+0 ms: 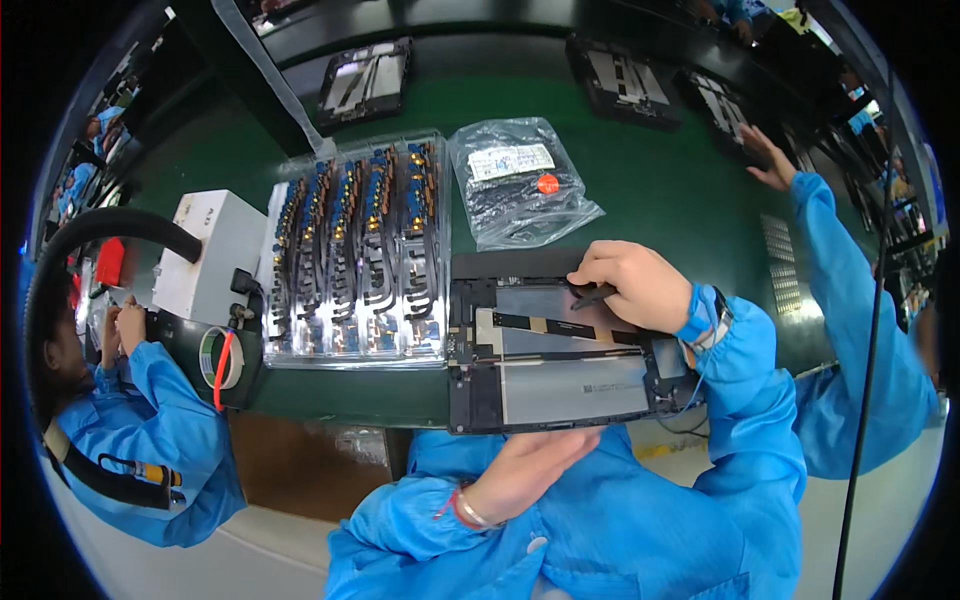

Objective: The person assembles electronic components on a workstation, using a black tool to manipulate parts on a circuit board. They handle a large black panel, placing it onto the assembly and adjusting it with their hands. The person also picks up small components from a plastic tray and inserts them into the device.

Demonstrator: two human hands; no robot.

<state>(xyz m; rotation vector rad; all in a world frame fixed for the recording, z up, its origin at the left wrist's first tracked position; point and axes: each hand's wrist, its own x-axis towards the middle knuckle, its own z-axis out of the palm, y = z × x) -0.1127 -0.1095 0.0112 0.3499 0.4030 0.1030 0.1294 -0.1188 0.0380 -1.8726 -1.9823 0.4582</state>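
Note:
An opened tablet-like device (pixel 575 391) with a black frame, silver battery panels and dark flat cables lies in front of me at the table's near edge. Over its far right part, my right hand (pixel 640 285) is closed, its fingers pinching a small black piece (pixel 594 296) whose kind I cannot make out. My left hand (pixel 535 470) is at the near edge of the device, fingers stretched out and together. Its fingertips reach the device's lower rim; whether they bear its weight cannot be told. A cord runs from a band (pixel 716 325) on my right wrist.
Left of the device, a clear tray (pixel 355 357) holds rows of small cable parts. A plastic bag (pixel 520 195) lies beyond. Further left are a white box (pixel 212 240), a black hose (pixel 110 222) and tape rolls (pixel 222 358). Similar devices (pixel 365 82) stand far back. Co-workers sit on both sides; one hand (pixel 768 160) reaches in.

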